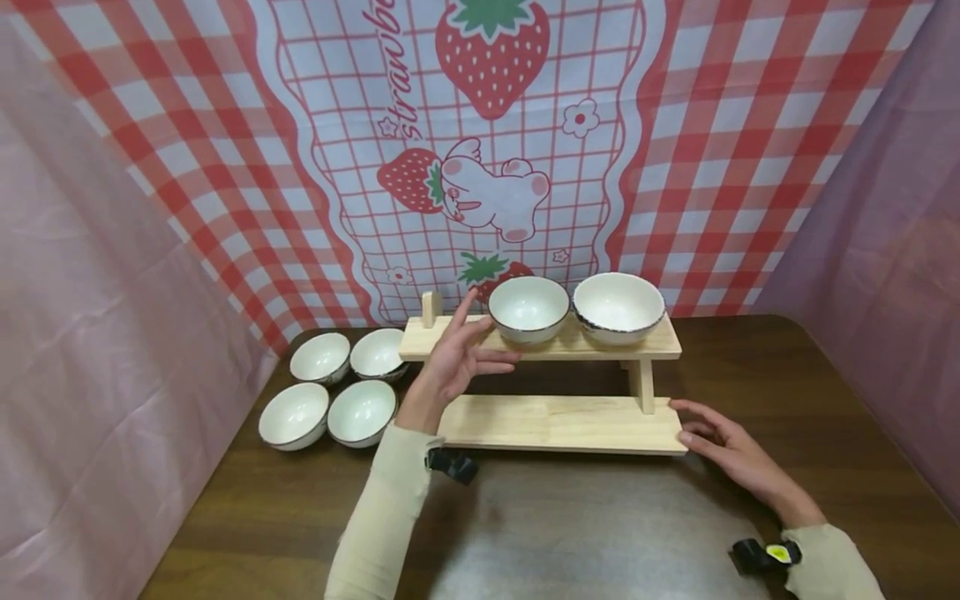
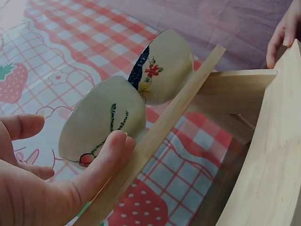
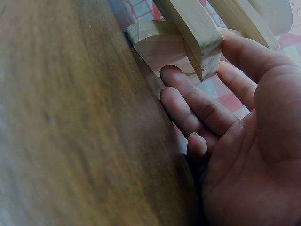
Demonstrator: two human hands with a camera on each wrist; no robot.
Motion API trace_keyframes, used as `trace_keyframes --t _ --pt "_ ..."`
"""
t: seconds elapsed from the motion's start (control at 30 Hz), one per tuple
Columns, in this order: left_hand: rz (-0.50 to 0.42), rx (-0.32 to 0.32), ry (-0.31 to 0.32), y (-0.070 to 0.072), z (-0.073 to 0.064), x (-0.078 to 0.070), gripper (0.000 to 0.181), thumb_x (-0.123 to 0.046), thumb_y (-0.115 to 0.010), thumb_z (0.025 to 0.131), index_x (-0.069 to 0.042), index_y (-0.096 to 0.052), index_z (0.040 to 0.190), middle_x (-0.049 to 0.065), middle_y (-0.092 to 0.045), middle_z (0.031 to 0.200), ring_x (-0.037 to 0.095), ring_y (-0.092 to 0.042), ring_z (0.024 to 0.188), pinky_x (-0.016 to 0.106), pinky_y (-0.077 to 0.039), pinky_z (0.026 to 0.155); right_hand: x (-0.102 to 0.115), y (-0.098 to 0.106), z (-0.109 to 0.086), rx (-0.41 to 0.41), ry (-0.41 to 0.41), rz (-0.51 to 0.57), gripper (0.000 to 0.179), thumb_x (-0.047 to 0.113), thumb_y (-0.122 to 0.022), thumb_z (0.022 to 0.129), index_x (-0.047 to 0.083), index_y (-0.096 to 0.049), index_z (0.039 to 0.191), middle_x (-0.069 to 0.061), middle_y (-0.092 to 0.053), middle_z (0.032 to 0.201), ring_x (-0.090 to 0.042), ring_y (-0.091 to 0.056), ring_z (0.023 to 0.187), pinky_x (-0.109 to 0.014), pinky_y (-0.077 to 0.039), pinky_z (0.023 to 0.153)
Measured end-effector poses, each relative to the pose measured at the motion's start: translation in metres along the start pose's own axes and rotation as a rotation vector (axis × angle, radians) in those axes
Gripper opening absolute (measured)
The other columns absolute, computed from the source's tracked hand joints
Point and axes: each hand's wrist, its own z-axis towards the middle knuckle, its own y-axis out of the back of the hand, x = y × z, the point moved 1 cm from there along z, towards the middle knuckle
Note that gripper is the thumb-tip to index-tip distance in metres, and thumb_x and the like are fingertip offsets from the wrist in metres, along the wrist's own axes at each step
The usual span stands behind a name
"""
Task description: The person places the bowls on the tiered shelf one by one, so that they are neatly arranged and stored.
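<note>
A two-tier wooden rack (image 1: 558, 423) stands on the table. On its upper board sit a white bowl (image 1: 528, 310), with a green and red design outside in the left wrist view, and a larger-looking white bowl (image 1: 619, 304) with a blue patch and red flower outside. My left hand (image 1: 459, 358) is at the left of the upper board, fingers spread beside the nearer bowl; whether they touch it I cannot tell. My right hand (image 1: 731, 450) holds the right end of the lower board, thumb at the front and a finger at the back corner.
Several white bowls (image 1: 295, 415) stand grouped on the dark wooden table (image 1: 585, 525), left of the rack. A checked strawberry cloth (image 1: 495, 175) hangs behind, with pink curtains (image 1: 112, 333) at the sides. A small peg (image 1: 431, 308) rises from the upper board's left end.
</note>
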Motion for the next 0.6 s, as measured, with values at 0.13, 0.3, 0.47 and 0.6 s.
trace_keyframes --t 0.13,0.3,0.47,0.6 --pt "-0.001 0.004 0.001 0.005 -0.007 0.000 0.071 -0.018 -0.044 0.104 -0.039 -0.005 0.161 0.019 -0.020 0.165 0.026 -0.075 0.083 0.042 -0.065 0.080 0.001 0.000 0.000 0.004 -0.002 0.001 0.047 0.018 -0.054 0.104 0.004 -0.044 0.147 0.041 -0.044 0.124 0.013 -0.057 0.105 -0.014 -0.051 0.079" --pt "0.007 -0.002 -0.015 0.011 -0.017 -0.001 0.070 -0.017 -0.043 0.105 -0.037 -0.005 0.161 0.021 -0.023 0.163 0.025 -0.075 0.083 0.038 -0.064 0.080 0.001 0.000 0.000 0.012 0.003 0.005 0.047 0.018 -0.053 0.104 0.004 -0.043 0.147 0.040 -0.047 0.122 0.012 -0.058 0.103 -0.014 -0.052 0.078" --pt "0.022 -0.008 -0.036 0.017 -0.027 -0.002 0.069 -0.017 -0.043 0.105 -0.034 -0.007 0.161 0.023 -0.027 0.162 0.022 -0.076 0.084 0.036 -0.064 0.081 -0.002 0.000 0.001 0.009 0.012 0.012 0.047 0.016 -0.054 0.103 0.003 -0.043 0.147 0.040 -0.047 0.123 0.013 -0.058 0.103 -0.012 -0.051 0.079" --pt "0.035 -0.011 -0.055 0.024 -0.034 -0.003 0.067 -0.016 -0.040 0.106 -0.033 -0.006 0.162 0.024 -0.028 0.161 0.021 -0.076 0.085 0.035 -0.064 0.082 -0.004 0.001 0.002 0.010 0.007 0.011 0.047 0.016 -0.054 0.103 0.004 -0.043 0.147 0.039 -0.048 0.122 0.013 -0.058 0.103 -0.012 -0.051 0.079"
